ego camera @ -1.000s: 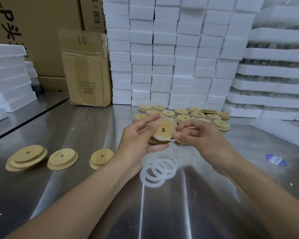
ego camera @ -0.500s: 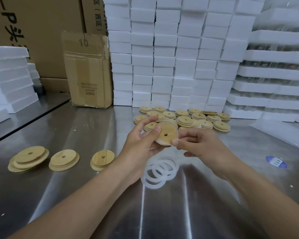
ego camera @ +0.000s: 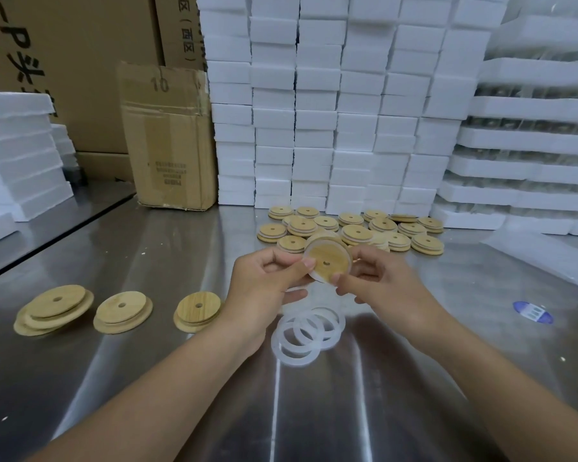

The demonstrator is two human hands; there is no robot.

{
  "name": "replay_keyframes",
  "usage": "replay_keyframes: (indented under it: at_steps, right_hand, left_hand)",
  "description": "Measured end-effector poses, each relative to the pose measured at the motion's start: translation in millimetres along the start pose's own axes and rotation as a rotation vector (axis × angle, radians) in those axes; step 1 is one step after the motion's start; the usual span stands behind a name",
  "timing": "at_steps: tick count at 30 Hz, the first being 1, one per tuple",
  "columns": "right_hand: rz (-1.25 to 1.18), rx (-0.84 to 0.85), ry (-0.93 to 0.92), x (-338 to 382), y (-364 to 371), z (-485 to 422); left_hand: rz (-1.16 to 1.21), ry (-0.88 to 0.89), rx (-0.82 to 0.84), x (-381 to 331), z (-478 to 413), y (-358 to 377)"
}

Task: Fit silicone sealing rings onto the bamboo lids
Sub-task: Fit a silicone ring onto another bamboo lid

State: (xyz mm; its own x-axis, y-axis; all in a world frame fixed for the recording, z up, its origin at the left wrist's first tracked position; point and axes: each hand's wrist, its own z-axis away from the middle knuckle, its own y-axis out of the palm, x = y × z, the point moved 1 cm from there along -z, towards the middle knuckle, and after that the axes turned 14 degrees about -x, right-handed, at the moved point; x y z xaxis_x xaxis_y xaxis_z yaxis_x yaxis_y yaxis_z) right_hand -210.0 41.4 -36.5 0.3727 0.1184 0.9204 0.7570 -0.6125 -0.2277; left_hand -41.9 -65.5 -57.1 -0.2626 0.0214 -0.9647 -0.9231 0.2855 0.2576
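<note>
A bamboo lid [ego camera: 327,261], rimmed by a whitish silicone ring [ego camera: 315,278], is pinched at its edges between the left hand [ego camera: 267,278] and the right hand [ego camera: 384,281] above the middle of the steel tabletop [ego camera: 181,378]. Loose rings [ego camera: 307,331] are overlapped just below the hands, bare lids [ego camera: 121,311] are laid toward the left edge, and a pile of lids [ego camera: 354,228] is gathered near the far edge. "10" is written on the cardboard box [ego camera: 167,141]; its printed label cannot be read.
</note>
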Motion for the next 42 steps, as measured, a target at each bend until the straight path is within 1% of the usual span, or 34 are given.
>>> replay_keyframes:
  at_steps: [3, 7, 10, 15, 21, 24, 26, 30, 33, 38, 42]
  right_hand:
    - [0.01, 0.028, 0.023, 2.1, -2.6, 0.5]
    - [-0.106, 0.038, 0.107, 3.8, -9.4, -1.5]
    - [-0.132, 0.026, 0.126, 2.7, -9.4, -1.2]
    - [-0.108, 0.017, 0.103, 1.0, -7.4, 0.6]
    - [-0.091, -0.01, 0.081, 3.3, -5.3, 2.9]
    - [-0.153, -0.073, 0.116, 3.0, -4.2, 3.5]
    - [-0.203, -0.086, 0.148, 3.2, -1.4, 4.4]
    - [-0.203, -0.048, 0.165, 3.6, 3.3, 5.2]
    - [-0.195, -0.04, 0.172, 3.1, 1.8, 4.0]
    - [-0.121, 0.051, 0.211, 0.8, 1.7, 4.4]
    - [-0.259, 0.091, 0.268, -1.9, 1.0, 3.4]
  left_hand:
    - [-0.019, -0.065, 0.066, -5.0, -1.1, -3.7]
    - [0.016, -0.13, 0.168, -14.0, -3.4, -6.7]
    - [-0.006, -0.103, 0.189, -16.4, -3.5, -7.0]
    - [-0.089, -0.064, 0.19, -14.7, -4.0, -9.4]
    - [-0.241, 0.044, 0.254, -6.9, -1.3, -6.3]
    - [-0.268, 0.077, 0.294, -9.0, -1.0, -6.0]
    - [-0.288, 0.097, 0.299, -12.3, -1.3, -6.8]
    - [-0.313, 0.1, 0.234, -12.3, 0.8, -7.6]
    - [-0.364, 0.13, 0.224, -12.5, 1.2, -5.9]
    - [-0.425, 0.165, 0.251, -10.0, 0.3, -6.8]
    - [-0.403, 0.124, 0.348, -16.9, -2.6, -10.5]
